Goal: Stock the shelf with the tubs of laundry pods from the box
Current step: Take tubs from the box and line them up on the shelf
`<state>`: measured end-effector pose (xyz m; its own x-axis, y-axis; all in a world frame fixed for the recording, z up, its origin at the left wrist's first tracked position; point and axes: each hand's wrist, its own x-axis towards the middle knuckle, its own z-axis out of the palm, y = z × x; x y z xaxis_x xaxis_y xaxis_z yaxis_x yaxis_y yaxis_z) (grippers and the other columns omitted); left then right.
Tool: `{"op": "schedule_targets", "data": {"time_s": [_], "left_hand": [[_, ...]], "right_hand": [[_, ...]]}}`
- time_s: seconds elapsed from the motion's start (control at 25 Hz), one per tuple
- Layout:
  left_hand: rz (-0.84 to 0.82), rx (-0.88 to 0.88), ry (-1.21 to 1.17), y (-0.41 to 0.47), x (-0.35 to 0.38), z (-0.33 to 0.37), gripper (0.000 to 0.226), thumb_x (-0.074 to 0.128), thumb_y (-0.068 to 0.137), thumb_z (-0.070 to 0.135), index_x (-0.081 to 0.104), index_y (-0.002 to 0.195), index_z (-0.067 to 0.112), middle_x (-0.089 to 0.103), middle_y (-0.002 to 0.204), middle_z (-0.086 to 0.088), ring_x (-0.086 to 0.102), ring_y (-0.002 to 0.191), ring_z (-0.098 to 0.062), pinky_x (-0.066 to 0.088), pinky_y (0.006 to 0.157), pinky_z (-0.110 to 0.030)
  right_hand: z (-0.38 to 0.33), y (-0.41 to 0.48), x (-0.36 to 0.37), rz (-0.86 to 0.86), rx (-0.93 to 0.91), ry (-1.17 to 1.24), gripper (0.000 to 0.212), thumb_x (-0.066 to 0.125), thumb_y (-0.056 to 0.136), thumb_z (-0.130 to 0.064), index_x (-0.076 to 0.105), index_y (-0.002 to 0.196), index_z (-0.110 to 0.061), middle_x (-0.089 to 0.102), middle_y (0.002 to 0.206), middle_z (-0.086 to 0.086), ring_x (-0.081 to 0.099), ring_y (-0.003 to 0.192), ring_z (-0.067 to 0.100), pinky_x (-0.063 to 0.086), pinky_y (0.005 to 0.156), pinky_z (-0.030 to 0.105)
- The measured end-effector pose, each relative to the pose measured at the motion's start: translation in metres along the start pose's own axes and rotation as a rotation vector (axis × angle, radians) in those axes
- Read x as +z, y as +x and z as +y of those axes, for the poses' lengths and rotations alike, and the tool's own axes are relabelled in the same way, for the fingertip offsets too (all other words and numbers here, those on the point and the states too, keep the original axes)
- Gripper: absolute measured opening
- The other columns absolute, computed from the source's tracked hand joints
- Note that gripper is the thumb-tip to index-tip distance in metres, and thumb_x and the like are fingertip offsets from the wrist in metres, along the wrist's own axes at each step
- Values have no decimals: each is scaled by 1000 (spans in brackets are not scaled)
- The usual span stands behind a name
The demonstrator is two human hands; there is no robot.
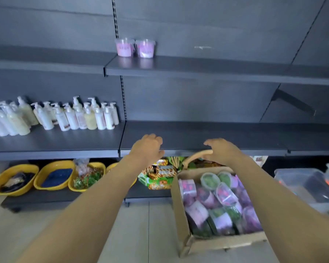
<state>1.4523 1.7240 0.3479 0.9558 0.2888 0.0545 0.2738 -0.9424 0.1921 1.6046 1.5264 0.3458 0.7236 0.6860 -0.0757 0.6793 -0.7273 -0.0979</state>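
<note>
Left hand [147,149] and right hand [219,149] hover loose-fingered, empty, over the middle shelf [235,135] front edge, apparently ready to dip into the box [179,209] of tubs [217,202]; two pink tubs [135,48] stand at the upper shelf [198,67] back-left corner.

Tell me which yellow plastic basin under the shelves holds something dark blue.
The second yellow basin from the left. The leftmost basin holds dark bundled items, and the third basin holds green and red bits.

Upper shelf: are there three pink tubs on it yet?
No, only two pink tubs stand side by side on the upper shelf, near its left end.
</note>
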Motion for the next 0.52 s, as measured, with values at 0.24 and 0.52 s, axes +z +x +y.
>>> {"op": "schedule_targets", "data": {"time_s": [0.24,0.52], "left_hand": [[-139,-25,-70,20,106,45,35,45,94,27,51,120,5,53,120,-15,48,114,-30,43,92,-39],[-359,-217,-205,34,225,90,34,44,93,24,54,121,7,56,122,-13,53,115,-27,45,94,-35]], "right_hand": [[77,-7,98,-192,18,-54,44,57,84,-42,56,120,-17,60,121,6,55,114,24,46,92,32],[152,0,196,-417,-3,7,37,54,89,-40,54,116,-14,56,119,3,51,113,20,38,78,26]]}}
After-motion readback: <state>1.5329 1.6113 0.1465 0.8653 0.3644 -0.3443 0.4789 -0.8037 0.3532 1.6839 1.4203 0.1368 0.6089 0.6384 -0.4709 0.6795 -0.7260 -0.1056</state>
